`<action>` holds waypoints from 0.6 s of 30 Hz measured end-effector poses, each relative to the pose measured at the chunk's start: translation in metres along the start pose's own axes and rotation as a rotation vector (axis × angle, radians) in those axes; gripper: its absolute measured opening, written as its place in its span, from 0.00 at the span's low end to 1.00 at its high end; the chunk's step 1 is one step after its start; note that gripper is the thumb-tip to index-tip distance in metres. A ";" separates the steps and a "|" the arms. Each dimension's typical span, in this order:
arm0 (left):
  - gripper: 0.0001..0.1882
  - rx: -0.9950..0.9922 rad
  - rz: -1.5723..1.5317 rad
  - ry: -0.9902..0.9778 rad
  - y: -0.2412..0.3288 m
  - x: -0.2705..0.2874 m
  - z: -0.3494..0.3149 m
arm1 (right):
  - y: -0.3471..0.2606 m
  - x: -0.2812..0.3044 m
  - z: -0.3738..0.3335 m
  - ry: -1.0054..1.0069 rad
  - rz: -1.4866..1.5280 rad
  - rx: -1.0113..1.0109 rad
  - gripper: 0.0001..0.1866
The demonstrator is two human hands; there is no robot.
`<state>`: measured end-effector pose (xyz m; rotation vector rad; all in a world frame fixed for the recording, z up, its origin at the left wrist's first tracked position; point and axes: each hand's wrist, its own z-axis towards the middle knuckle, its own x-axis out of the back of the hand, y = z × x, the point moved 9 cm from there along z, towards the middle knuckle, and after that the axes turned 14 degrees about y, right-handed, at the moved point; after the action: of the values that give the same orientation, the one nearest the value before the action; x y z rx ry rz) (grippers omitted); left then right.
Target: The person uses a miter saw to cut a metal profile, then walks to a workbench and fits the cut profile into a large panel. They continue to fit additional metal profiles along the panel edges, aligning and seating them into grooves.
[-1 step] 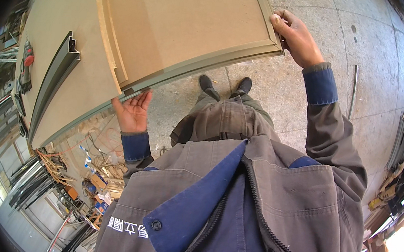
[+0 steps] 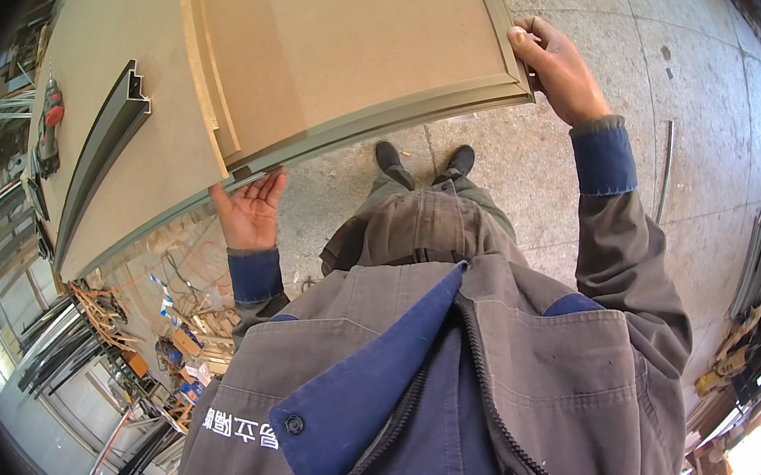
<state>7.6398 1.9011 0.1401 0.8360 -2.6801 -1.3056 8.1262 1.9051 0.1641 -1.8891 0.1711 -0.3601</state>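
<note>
A tan panel [image 2: 366,39] with a grey-olive metal frame [image 2: 385,118] round its edge lies in front of me, its near right corner jutting over the floor. My right hand [image 2: 561,70] is closed on the frame just by that corner, thumb on top. At the near edge, my left hand [image 2: 252,215] has its palm turned up and holds the frame where it meets a tan board [image 2: 141,154]. Its fingertips are partly hidden at the edge. A wooden strip [image 2: 205,67] runs along the panel's left side.
On the board to the left lie a dark metal profile [image 2: 107,145] with a stepped end and a red-and-grey power drill [image 2: 51,120]. Wood scraps [image 2: 211,326] and boxes litter the floor at lower left. Dark profiles [image 2: 757,266] are stacked at the far right.
</note>
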 end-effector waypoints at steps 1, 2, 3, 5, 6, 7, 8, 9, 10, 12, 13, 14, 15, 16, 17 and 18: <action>0.42 0.016 -0.001 0.005 -0.001 -0.001 -0.001 | -0.003 0.000 -0.001 -0.003 -0.008 0.017 0.28; 0.43 0.032 -0.002 0.011 -0.002 -0.001 -0.002 | -0.005 0.000 -0.001 -0.007 -0.016 0.035 0.28; 0.43 0.046 -0.005 -0.007 -0.002 -0.002 -0.002 | -0.007 0.001 -0.003 -0.008 -0.025 0.051 0.28; 0.44 0.075 -0.013 -0.041 -0.003 -0.003 -0.001 | -0.006 0.003 -0.003 -0.022 -0.009 0.033 0.28; 0.44 0.071 -0.016 -0.045 -0.002 -0.004 -0.001 | -0.005 0.003 -0.003 -0.032 -0.001 0.026 0.28; 0.44 0.068 -0.019 -0.049 -0.002 -0.005 -0.002 | -0.004 0.003 -0.004 -0.040 0.020 0.023 0.29; 0.44 0.064 -0.023 -0.052 -0.002 -0.006 -0.002 | -0.003 0.003 -0.004 -0.047 0.041 0.021 0.29; 0.44 0.056 -0.028 -0.049 -0.002 -0.005 -0.002 | -0.002 0.003 -0.005 -0.056 0.062 0.018 0.30; 0.44 0.048 -0.034 -0.045 -0.001 -0.003 -0.002 | 0.000 0.004 -0.005 -0.043 0.076 0.014 0.30; 0.44 0.042 -0.041 -0.035 0.000 0.000 0.000 | 0.002 0.002 -0.007 -0.017 0.107 0.006 0.33; 0.44 0.043 -0.042 -0.030 0.001 0.001 0.001 | 0.002 0.002 -0.008 0.002 0.113 0.006 0.34; 0.43 0.044 -0.044 -0.024 0.002 0.002 0.002 | 0.001 0.001 -0.010 0.020 0.119 0.006 0.35; 0.43 0.046 -0.052 -0.022 0.001 0.002 0.001 | 0.002 0.001 -0.010 0.036 0.124 0.008 0.36; 0.43 0.048 -0.061 -0.020 0.001 0.001 0.001 | 0.002 0.002 -0.009 0.061 0.102 0.020 0.36; 0.42 0.051 -0.069 -0.019 0.001 0.000 0.001 | 0.004 0.003 -0.008 0.087 0.081 0.032 0.36; 0.42 0.053 -0.065 -0.012 0.000 0.001 0.001 | 0.005 0.005 -0.007 0.115 0.058 0.044 0.36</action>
<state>7.6389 1.9020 0.1395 0.9317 -2.7302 -1.2621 8.1287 1.8954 0.1622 -1.8168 0.2922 -0.4297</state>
